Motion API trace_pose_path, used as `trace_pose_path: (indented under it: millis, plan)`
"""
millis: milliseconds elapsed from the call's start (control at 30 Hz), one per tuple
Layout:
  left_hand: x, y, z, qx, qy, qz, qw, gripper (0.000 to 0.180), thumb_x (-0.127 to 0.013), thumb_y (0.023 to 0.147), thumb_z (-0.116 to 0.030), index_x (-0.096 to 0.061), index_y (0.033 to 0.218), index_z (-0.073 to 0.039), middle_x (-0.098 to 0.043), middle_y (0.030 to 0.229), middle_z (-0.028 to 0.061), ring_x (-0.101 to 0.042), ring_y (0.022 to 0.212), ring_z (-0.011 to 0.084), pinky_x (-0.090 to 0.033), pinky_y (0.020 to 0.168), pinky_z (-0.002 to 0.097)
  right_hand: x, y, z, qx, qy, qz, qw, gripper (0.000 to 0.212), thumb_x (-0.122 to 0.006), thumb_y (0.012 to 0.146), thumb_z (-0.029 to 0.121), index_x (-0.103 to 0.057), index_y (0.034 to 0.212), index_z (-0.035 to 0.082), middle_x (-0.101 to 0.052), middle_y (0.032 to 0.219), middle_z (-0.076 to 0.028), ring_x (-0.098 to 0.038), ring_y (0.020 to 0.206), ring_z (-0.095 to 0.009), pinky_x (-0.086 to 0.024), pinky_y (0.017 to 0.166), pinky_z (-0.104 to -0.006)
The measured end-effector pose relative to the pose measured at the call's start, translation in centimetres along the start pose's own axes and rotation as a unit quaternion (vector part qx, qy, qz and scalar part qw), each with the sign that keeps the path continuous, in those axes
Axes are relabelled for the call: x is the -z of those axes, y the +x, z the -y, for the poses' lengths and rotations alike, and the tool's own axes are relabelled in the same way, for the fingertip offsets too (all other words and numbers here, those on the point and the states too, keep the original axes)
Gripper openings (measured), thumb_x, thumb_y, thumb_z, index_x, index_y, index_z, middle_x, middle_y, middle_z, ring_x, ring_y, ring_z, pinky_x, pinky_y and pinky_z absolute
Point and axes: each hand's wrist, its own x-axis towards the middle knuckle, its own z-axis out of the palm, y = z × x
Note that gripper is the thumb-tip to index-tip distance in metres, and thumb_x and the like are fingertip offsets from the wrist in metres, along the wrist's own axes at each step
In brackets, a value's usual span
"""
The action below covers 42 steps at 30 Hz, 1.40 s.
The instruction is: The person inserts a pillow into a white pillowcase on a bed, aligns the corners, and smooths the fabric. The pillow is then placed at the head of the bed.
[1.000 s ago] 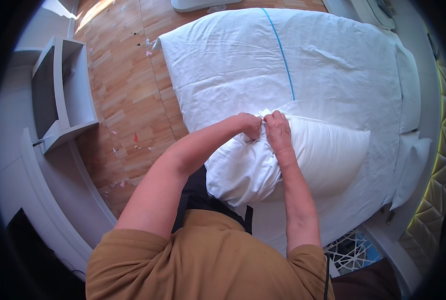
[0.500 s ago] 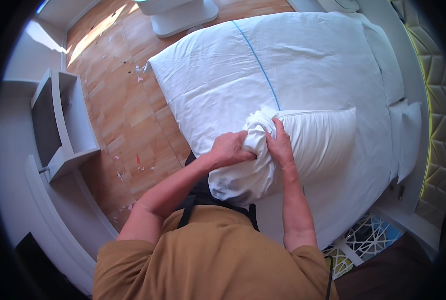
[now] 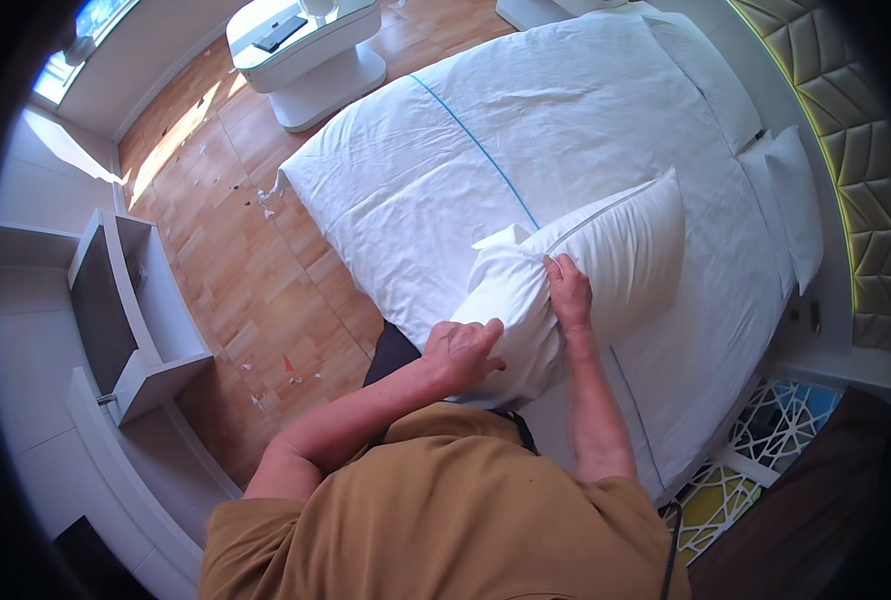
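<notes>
A plump white pillow (image 3: 631,245) with a zip along its far edge lies slantwise on the bed, its near end against my body. A white pillowcase (image 3: 511,300) covers its near-left part. My right hand (image 3: 571,295) is closed on the pillowcase's edge near the zip, with the thumb and fingers pinching the cloth. At the near-left side, my left hand (image 3: 461,357) rests against the pillowcase, its thumb and finger apart. The undersides of its other fingers are hidden.
The bed (image 3: 406,200) wears a white cover with a blue stripe. Another pillow (image 3: 794,210) lies near the padded headboard (image 3: 851,150). A white shelf unit (image 3: 156,300) stands left, beyond wooden flooring (image 3: 236,300) strewn with scraps. A white table (image 3: 311,60) stands at the far left.
The bunched pillowcase has spread smoother over the pillow's near end. My left hand has moved down toward my body and loosened. The pillow has tilted, and the view has shifted.
</notes>
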Motion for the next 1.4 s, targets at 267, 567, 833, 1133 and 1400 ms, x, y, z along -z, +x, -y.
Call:
trace_pose_path:
  millis: [267, 567, 833, 1133, 1400]
  plan:
    - [-1.8, -1.7, -2.7, -0.082, 0.032, 0.036, 0.995, 0.034, -0.071, 0.074, -0.026, -0.049, 0.093, -0.008, -0.065, 0.075, 0.0103, -0.065, 0.068, 0.0304, -0.049, 0.057, 0.0423, 2.5, -1.2, 5.8, 0.225, -0.123, 0.084, 0.963, 0.045, -0.070, 0.076, 0.041, -0.059, 0.099, 0.004, -0.062, 0.106, -0.015, -0.064, 0.085, -0.035, -0.050, 0.079, -0.0447]
    - [3.3, -1.1, 1.0, 0.055, -0.010, -0.003, 0.998, 0.040, -0.077, 0.068, -0.035, -0.059, 0.090, -0.007, -0.066, 0.079, 0.0130, -0.065, 0.075, 0.0331, -0.050, 0.066, 0.0423, 1.0, 4.0, 3.0, 0.004, -0.012, 0.084, 0.996, 0.025, -0.067, 0.076, 0.033, -0.067, 0.086, 0.011, -0.068, 0.092, -0.016, -0.065, 0.090, -0.034, -0.051, 0.076, -0.0438]
    - [4.2, 1.7, 7.6, 0.111, -0.257, 0.098, 0.955, 0.039, -0.078, 0.071, -0.015, -0.065, 0.106, -0.005, -0.068, 0.088, 0.0030, -0.061, 0.083, 0.0099, -0.049, 0.077, 0.0288, 0.1, 1.6, -1.8, 0.019, 0.133, -0.028, 0.991, 0.031, -0.072, 0.079, 0.030, -0.063, 0.091, 0.003, -0.067, 0.083, -0.014, -0.063, 0.074, -0.029, -0.050, 0.069, -0.0382]
    - [2.8, 3.2, 8.3, 0.157, -0.414, 0.049, 0.895, 0.037, -0.076, 0.073, -0.010, -0.065, 0.108, -0.003, -0.067, 0.094, 0.0017, -0.060, 0.087, 0.0090, -0.049, 0.080, 0.0265, -0.2, -10.6, -0.8, -0.051, 0.270, 0.016, 0.961, 0.044, -0.069, 0.083, 0.035, -0.058, 0.109, 0.000, -0.067, 0.089, -0.018, -0.066, 0.081, -0.030, -0.050, 0.072, -0.0384]
    - [4.1, 2.4, 8.2, 0.125, -0.439, 0.134, 0.880, 0.043, -0.077, 0.074, -0.014, -0.064, 0.113, -0.001, -0.067, 0.098, 0.0030, -0.060, 0.090, 0.0096, -0.048, 0.083, 0.0265, -2.4, -8.9, -6.3, -0.184, 0.193, -0.121, 0.956, 0.039, -0.058, 0.089, 0.042, -0.063, 0.100, 0.005, -0.065, 0.086, -0.023, -0.061, 0.082, -0.044, -0.048, 0.070, -0.0474]
